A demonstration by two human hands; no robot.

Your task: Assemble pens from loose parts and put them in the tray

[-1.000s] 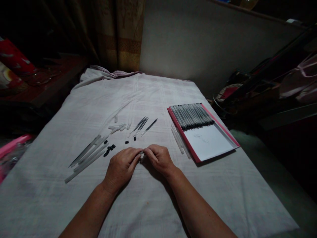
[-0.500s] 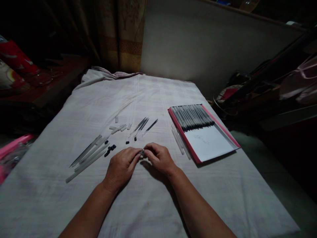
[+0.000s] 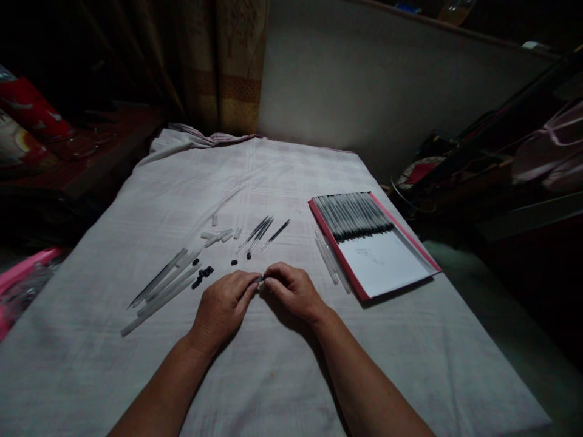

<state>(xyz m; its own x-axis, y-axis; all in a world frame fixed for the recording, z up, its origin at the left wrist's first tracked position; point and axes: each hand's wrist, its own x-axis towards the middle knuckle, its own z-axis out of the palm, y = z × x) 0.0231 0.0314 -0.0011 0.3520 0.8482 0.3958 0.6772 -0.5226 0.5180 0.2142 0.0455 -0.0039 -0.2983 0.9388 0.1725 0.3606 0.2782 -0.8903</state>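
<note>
My left hand [image 3: 228, 298] and my right hand [image 3: 294, 290] meet above the middle of the cloth, thumb and fingers pinched. Between their fingertips is a pen [image 3: 259, 280], of which only a short grey and dark bit shows; my fingers hide the rest. Beyond my hands lie several dark ink refills [image 3: 262, 230] and two loose black plugs [image 3: 234, 263]. More black plugs [image 3: 203, 274] sit left of my left hand, beside clear pen barrels [image 3: 159, 297]. Short clear caps [image 3: 218, 235] lie farther back.
An open red-edged box [image 3: 387, 267] on the right holds a row of clear pens [image 3: 353, 213] with black ends. Several clear barrels [image 3: 327, 258] lie along its left side. The pale checked cloth [image 3: 273, 376] covers the table. A pink container [image 3: 27, 270] stands at far left.
My fingertips have shifted very slightly at the pen, and a little more of its dark part shows between them. The things on the cloth stay in place.
</note>
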